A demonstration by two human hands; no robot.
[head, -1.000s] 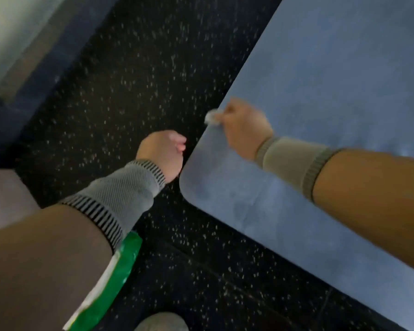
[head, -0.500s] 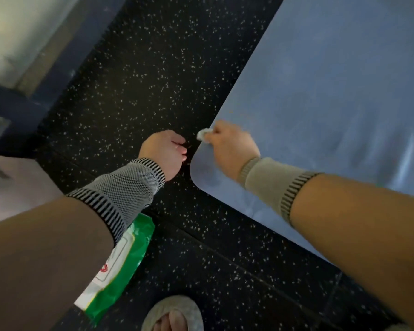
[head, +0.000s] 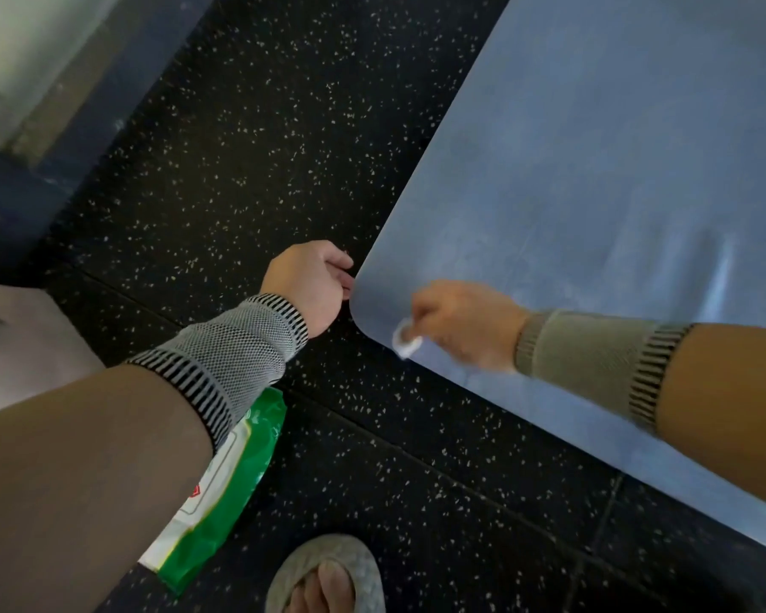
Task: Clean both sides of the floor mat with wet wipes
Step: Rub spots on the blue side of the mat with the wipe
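Mat (head: 593, 170) long axis runs up-right, corner toward hands.

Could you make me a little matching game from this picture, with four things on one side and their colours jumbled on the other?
Things:
1. floor mat
2. wet wipe
3. wipes packet
4. floor

Colours:
A. green and white
B. black with pale specks
C. blue
D. white

Pairs: 1-C, 2-D, 3-A, 4-B
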